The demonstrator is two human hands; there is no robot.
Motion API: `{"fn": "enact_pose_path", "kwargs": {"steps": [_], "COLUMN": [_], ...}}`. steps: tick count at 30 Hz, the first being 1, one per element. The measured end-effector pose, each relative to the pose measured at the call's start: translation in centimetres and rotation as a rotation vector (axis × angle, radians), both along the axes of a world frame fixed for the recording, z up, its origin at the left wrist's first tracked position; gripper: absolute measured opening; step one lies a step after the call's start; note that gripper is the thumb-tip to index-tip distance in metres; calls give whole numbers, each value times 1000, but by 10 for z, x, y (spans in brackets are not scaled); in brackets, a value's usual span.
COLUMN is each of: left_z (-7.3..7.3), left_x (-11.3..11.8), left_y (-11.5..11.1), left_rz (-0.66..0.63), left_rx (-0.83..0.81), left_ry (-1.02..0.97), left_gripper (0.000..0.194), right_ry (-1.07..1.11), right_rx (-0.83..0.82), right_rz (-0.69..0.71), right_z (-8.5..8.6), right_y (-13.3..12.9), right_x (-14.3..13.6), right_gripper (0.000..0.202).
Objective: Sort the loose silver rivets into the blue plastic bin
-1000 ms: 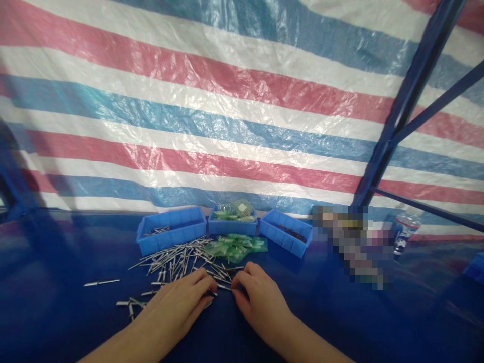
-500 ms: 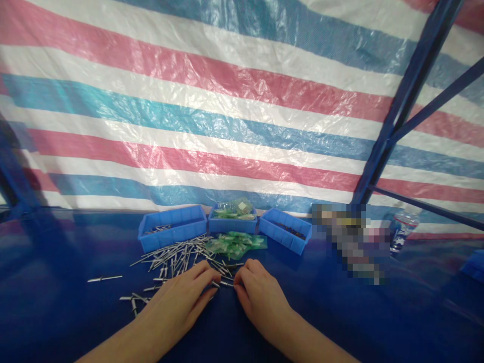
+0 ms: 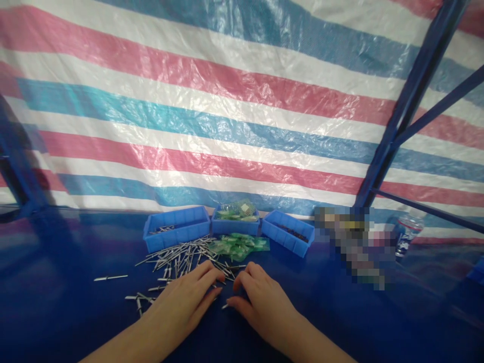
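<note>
Thin metal rivets [image 3: 185, 256] lie in a loose pile on the blue table. My left hand [image 3: 192, 295] is at the pile's near edge, its fingers curled round a metal rivet that is mostly hidden; only bits of metal show by the thumb. Just to the right, my right hand [image 3: 260, 302] is bent inward, palm down. A short rivet tip [image 3: 225, 306] sticks out by its thumb, the rest covered by the hand. The fingertips of the two hands are a small gap apart. Green plastic packets [image 3: 240, 245] lie beyond the hands.
Three blue bins stand at the back: a left one [image 3: 177, 233] with some rivets, a middle one [image 3: 235, 226] with green packets, a right one [image 3: 287, 234] with small dark parts. Separate rivets [image 3: 110, 278] lie left. A bottle [image 3: 408, 234] stands right, beside a blurred area.
My right thumb has moved down and away from the fingers. The rivet that showed between the hands is gone from there, and a tip now shows by the right thumb. The view has shifted slightly.
</note>
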State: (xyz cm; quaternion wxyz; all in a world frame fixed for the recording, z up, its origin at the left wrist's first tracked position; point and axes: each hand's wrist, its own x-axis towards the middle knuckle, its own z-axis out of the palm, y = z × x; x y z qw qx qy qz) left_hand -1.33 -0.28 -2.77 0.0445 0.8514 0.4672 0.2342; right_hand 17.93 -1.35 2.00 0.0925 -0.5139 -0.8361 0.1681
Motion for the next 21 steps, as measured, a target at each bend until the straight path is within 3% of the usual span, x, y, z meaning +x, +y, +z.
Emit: {"fn": "enact_pose_path", "kwargs": {"steps": [4,8,16,21], "left_z": [6,11,9,12], "left_x": [4,9,7,7], "left_y": [-10,-20,-17,-13], "left_rz": [-30,-63,-24,-39], "left_rx": [-57,-98,-23,-104], "left_ry": [7,26,43,61], "left_gripper": [21,16,20,25], "right_ry": [-38,-140,-92,-42], "right_rx": [-26,86,67,64], "right_rz": [103,190,160,142], "right_z": [-3,-11,-9,-3], "right_y": [-2,-1,2,3], "right_x": [-1,-5,-4,-2], "right_gripper": [31,21,18,14]}}
